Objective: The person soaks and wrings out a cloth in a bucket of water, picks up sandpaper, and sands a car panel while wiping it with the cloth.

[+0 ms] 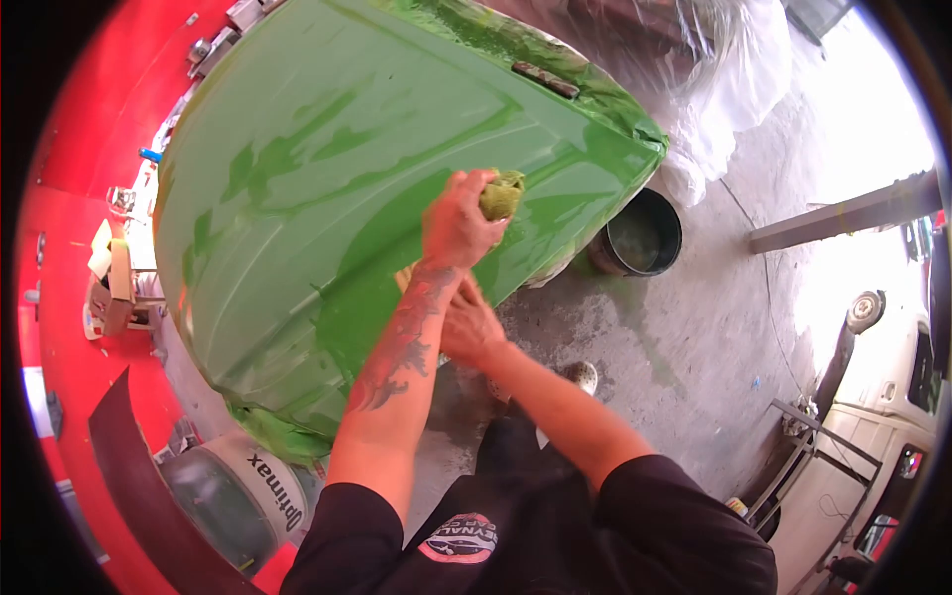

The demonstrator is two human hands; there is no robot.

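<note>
My left hand (pixel 461 220), at the end of the tattooed forearm, is closed around a wet-looking, crumpled yellow-green cloth (pixel 503 195) above the green car hood (pixel 297 178). Below that wrist, my right hand (pixel 470 325) rests low over the hood, crossing under the left forearm. A pale tan block (pixel 405 277) shows beside the forearm, with its other end near my right palm; most of it is hidden. My right fingers are partly covered, but they appear to grip this block. Darker wet patches and duller streaks mark the hood.
A black bucket (pixel 643 234) of liquid stands on the wet concrete floor (pixel 694 327) right of the hood. A dark strip (pixel 545 79) lies near the hood's far edge. Plastic sheeting (pixel 734 79) hangs behind. A clear drum (pixel 233 496) stands lower left; a white vehicle (pixel 873 426) is at right.
</note>
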